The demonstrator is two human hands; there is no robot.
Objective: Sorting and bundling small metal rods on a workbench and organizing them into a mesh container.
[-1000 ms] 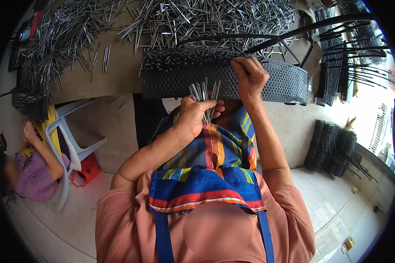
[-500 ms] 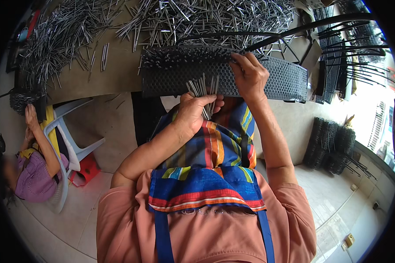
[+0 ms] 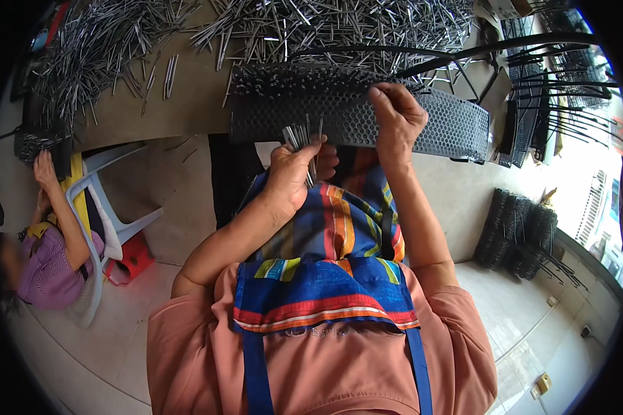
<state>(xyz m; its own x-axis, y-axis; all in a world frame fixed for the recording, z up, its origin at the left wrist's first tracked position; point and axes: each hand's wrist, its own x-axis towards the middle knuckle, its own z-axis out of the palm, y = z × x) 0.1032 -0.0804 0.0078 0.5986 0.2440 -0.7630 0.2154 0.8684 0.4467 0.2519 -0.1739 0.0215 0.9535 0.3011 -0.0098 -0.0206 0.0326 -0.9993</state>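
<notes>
Metal pins (image 3: 303, 138) are clutched in the left hand (image 3: 292, 173) below a black perforated panel (image 3: 353, 114), whose upper edge is pinched by the right hand (image 3: 394, 121) at the surface (image 3: 187, 104).

Brown table (image 3: 187, 114), loose metal pins (image 3: 270, 28) heaped, black perforated panel (image 3: 367, 114) at edge

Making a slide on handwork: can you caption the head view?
Left hand holds a bundle of metal pins while right hand works at a black perforated strip.
</notes>
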